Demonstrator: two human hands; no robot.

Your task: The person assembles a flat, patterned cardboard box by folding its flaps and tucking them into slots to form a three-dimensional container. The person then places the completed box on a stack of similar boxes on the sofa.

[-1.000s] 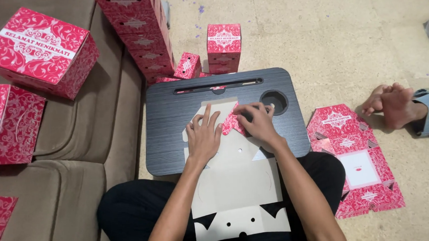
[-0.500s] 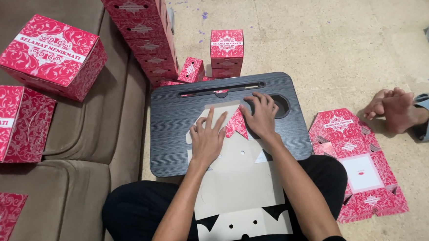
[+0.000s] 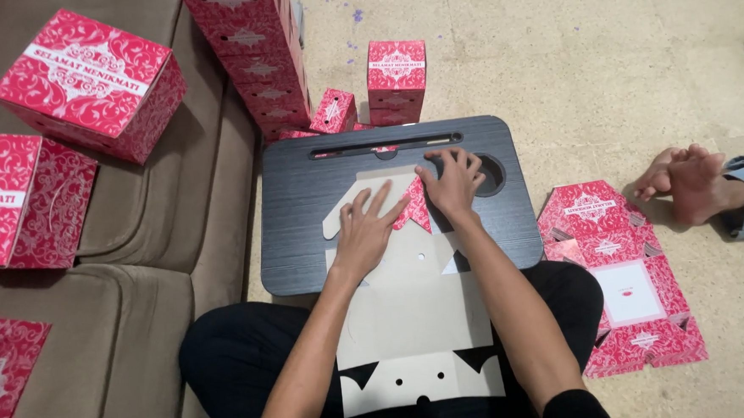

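Observation:
A flat, unfolded cardboard box sheet [image 3: 412, 317] lies grey side up across my lap and a black lap desk [image 3: 304, 204]. My left hand [image 3: 369, 226] presses flat on the sheet's upper part, fingers spread. My right hand [image 3: 454, 182] presses down beside it, on the far edge of the sheet next to a folded-over red patterned flap [image 3: 413, 211]. Neither hand lifts anything.
Assembled red patterned boxes sit on the brown sofa [image 3: 136, 247] at left, one large [image 3: 85, 80]. A stack of red boxes [image 3: 249, 54] and two smaller ones [image 3: 395, 80] stand beyond the desk. Flat red sheets [image 3: 621, 272] lie on the floor at right, near another person's feet [image 3: 685, 184].
My right hand has slid farther up and to the right along the sheet's far edge. The left hand stays pressed on the sheet. The view has shifted slightly.

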